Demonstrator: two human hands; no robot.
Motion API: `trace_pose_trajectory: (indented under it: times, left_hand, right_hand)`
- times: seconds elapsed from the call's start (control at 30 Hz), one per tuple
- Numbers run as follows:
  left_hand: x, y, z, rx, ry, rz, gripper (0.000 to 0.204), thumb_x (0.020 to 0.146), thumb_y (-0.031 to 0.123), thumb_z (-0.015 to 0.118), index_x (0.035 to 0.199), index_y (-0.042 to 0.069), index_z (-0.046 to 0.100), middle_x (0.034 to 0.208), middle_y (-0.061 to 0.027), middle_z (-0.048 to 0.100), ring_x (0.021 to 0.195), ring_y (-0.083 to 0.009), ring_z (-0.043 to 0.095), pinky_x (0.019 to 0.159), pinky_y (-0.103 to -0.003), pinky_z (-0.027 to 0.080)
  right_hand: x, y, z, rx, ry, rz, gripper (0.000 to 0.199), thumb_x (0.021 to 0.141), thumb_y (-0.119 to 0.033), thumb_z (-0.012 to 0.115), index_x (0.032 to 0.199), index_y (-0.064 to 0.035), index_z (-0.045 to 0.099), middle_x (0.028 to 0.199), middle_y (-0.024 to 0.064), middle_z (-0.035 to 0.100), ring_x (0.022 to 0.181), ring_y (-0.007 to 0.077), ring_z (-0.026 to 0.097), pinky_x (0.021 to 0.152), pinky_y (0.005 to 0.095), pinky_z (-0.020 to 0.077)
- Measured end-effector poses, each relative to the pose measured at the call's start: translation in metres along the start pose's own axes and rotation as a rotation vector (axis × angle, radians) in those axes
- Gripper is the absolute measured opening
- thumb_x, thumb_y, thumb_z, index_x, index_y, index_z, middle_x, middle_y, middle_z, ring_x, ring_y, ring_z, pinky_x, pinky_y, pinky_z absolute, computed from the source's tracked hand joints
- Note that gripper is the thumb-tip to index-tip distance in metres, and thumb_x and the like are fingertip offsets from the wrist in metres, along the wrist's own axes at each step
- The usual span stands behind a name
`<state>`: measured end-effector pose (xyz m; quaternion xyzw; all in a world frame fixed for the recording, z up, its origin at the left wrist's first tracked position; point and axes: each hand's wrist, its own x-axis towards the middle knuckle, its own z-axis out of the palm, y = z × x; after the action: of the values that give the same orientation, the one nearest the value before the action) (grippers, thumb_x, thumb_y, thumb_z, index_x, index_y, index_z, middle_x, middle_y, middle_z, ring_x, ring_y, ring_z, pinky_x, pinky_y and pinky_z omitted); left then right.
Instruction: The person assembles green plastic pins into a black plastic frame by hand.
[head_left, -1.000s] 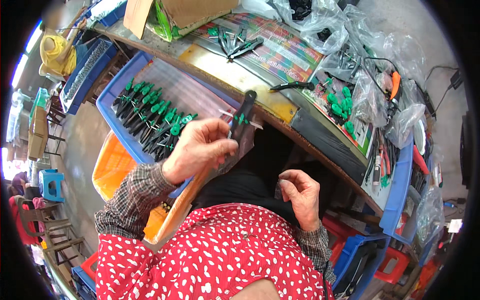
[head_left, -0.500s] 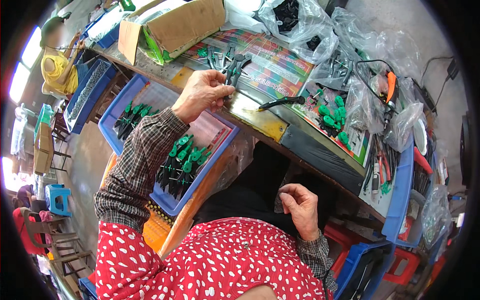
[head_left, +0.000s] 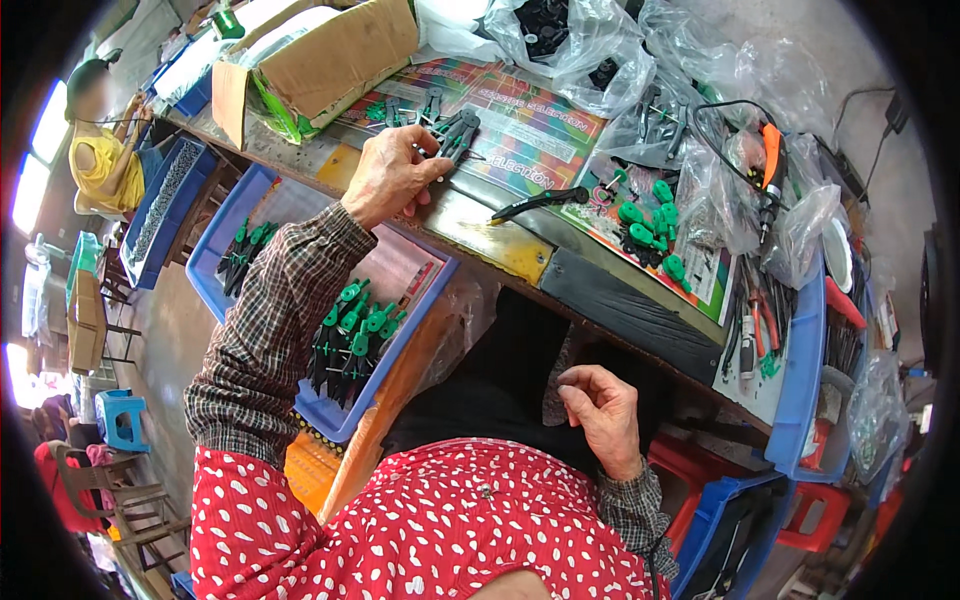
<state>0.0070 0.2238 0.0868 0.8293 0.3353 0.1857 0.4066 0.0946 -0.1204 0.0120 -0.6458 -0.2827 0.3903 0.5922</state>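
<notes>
The left hand reached far out over the workbench, its plaid-sleeved arm stretched across the blue tray of green-handled tools. Its fingers were curled and pinched on a dark grey tool set that lay on the colourful printed sheet, just right of the hand and touching its fingertips. The right hand rested near the body below the bench edge, fingers loosely curled, holding nothing. A black-handled screwdriver lay further right.
</notes>
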Motion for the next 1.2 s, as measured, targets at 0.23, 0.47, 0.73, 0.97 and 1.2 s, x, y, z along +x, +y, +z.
trace_pose_trajectory:
  times: [0.23, 0.47, 0.73, 0.97, 1.2]
  left_hand:
    - [0.001, -0.002, 0.002, 0.116, 0.08, 0.076, 0.023, 0.084, 0.018, 0.068, 0.097, -0.001, 0.064, 0.058, -0.0061, 0.059, 0.046, -0.0095, 0.055, 0.039, -0.027, 0.044]
    - [-0.005, -0.002, 0.009, 0.463, 0.265, 0.37, 0.018, 0.079, 0.02, 0.066, 0.089, 0.005, 0.062, 0.075, -0.0186, 0.062, 0.075, -0.0384, 0.061, 0.064, -0.045, 0.047]
    - [-0.015, 0.022, 0.038, 0.409, 0.196, 0.553, 0.015, 0.08, 0.017, 0.067, 0.088, 0.004, 0.066, 0.071, -0.0104, 0.064, 0.061, -0.0215, 0.061, 0.059, -0.033, 0.048]
    - [-0.01, 0.03, 0.057, 0.373, 0.128, 0.553, 0.014, 0.08, 0.016, 0.067, 0.087, 0.004, 0.066, 0.075, -0.0096, 0.063, 0.062, -0.0214, 0.06, 0.06, -0.034, 0.048]
    - [-0.007, 0.044, 0.076, 0.426, 0.088, 0.597, 0.017, 0.081, 0.021, 0.067, 0.089, 0.006, 0.068, 0.078, -0.0114, 0.061, 0.071, -0.0277, 0.062, 0.065, -0.038, 0.047]
  right_hand:
    - [-0.012, -0.021, -0.025, -0.229, -0.012, -0.033, 0.015, 0.082, -0.007, 0.067, 0.094, 0.0019, 0.065, 0.075, 0.0015, 0.061, 0.062, 0.0052, 0.055, 0.055, 0.0195, 0.0438]
    - [-0.048, -0.088, -0.052, -0.615, -0.394, -0.271, 0.04, 0.064, -0.016, 0.085, 0.095, 0.001, 0.065, 0.079, 0.0092, 0.063, 0.065, 0.0174, 0.063, 0.057, 0.0272, 0.0502]
    - [-0.107, -0.153, -0.085, -0.53, -0.952, -0.857, 0.027, 0.078, -0.017, 0.064, 0.093, 0.0054, 0.066, 0.088, 0.0171, 0.067, 0.075, 0.0281, 0.065, 0.055, 0.0315, 0.049]
    - [-0.123, -0.189, -0.087, -0.415, -1.07, -1.06, 0.013, 0.072, -0.011, 0.053, 0.071, -0.0012, 0.062, 0.078, 0.0163, 0.065, 0.067, 0.0212, 0.064, 0.05, 0.0275, 0.0453]
    - [-0.128, -0.204, -0.08, -0.263, -1.09, -1.166, 0.013, 0.07, -0.011, 0.059, 0.075, -0.0007, 0.064, 0.068, 0.0118, 0.061, 0.061, 0.0196, 0.062, 0.047, 0.0288, 0.0434]
